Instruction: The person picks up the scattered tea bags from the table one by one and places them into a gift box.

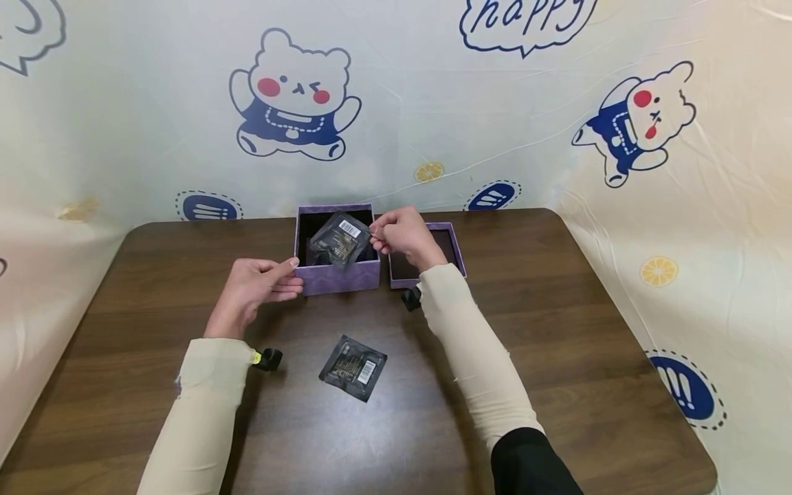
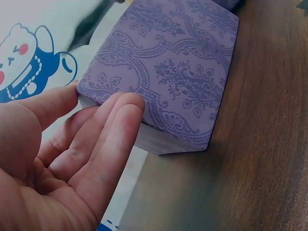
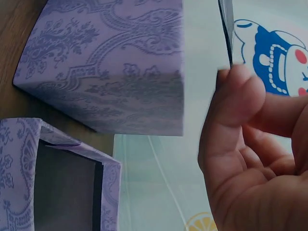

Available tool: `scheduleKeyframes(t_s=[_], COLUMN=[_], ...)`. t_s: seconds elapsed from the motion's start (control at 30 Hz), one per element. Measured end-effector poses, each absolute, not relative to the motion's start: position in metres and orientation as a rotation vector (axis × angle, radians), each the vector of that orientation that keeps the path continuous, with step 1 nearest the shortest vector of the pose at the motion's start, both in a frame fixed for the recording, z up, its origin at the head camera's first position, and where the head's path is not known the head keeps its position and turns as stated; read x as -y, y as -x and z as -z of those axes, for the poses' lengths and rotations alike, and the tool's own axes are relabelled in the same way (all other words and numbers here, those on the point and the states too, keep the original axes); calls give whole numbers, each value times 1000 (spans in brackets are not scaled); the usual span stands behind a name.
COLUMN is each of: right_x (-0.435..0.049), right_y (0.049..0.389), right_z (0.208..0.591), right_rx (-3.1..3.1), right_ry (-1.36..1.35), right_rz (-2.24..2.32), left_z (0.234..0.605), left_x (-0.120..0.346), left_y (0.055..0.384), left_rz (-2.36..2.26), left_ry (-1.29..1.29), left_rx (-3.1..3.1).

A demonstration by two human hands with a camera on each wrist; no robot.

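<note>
The right hand (image 1: 405, 234) pinches a flat black square sachet (image 1: 342, 237) by its edge, between thumb and fingers. This sachet, with a white barcode label, is tilted over the open top of a purple patterned box (image 1: 342, 280). In the right wrist view the sachet (image 3: 226, 29) shows only as a thin edge above the fingertips. The left hand (image 1: 256, 289) touches the box's front left corner, thumb at the rim and fingers along the side. In the left wrist view those fingers (image 2: 110, 134) look nearly straight against the box (image 2: 168, 62).
A purple lid (image 1: 454, 247) with a dark inside lies right of the box, partly behind the right hand. Another black sachet (image 1: 353, 368) lies flat on the brown wooden table (image 1: 544, 357), nearer the person. A printed cloth (image 1: 396, 89) hangs behind the table.
</note>
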State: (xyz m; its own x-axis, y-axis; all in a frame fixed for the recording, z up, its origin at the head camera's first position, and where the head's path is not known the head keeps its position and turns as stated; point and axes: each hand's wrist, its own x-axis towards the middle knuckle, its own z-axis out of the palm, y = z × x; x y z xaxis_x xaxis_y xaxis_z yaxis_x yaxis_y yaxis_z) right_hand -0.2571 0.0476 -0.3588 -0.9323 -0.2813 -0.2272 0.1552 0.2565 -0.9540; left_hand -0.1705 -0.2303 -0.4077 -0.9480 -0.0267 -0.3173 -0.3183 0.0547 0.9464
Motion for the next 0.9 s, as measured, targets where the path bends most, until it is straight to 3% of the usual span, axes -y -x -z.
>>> scheduleKeyframes(t_s=[0.53,0.9], right_x=[-36,-24], right_y=[265,260], right_z=[363,359], right_rx=[-2351,-2472], right_ry=[35,81], right_rz=[1805,1592], left_z=[409,410], left_x=[228,229], left_y=[170,170], left_rz=[-1966,-1957], left_ry=[358,351], left_rx=[-2163,-2168])
